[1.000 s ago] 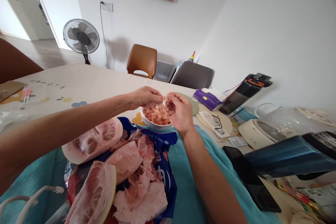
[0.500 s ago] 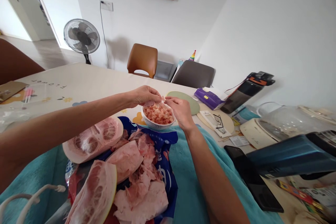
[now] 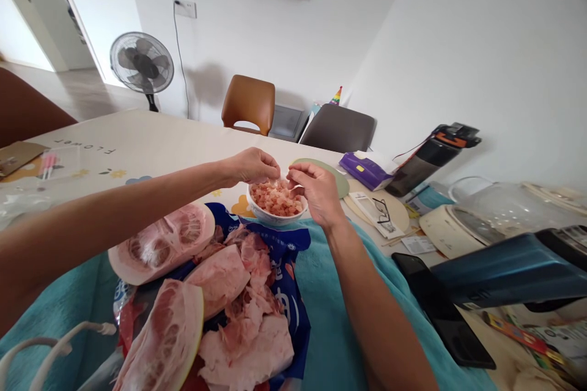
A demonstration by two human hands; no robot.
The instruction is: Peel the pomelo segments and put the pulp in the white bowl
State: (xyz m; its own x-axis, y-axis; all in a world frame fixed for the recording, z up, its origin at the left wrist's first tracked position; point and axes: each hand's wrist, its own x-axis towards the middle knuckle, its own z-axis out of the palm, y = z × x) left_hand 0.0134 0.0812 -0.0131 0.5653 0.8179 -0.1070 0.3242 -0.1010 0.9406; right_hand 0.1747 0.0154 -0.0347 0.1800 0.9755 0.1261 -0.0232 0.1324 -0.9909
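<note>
A white bowl heaped with small pink pomelo pieces sits on the table ahead of me. My left hand hovers over the bowl's left rim with fingertips pinched on a bit of pink flesh. My right hand is over the right rim, fingers curled and pinched close to the left hand's tips. Nearer me, hollowed pomelo rind halves and torn pink pith lie on a blue plastic bag spread over a teal towel.
Right of the bowl lie a green round mat, glasses on a booklet, a purple tissue pack, a black bottle, a black phone and a blue appliance. Two chairs and a fan stand beyond the table.
My right hand has lifted a little and curled its fingers toward the left hand over the bowl. The left hand has stayed nearly in place.
</note>
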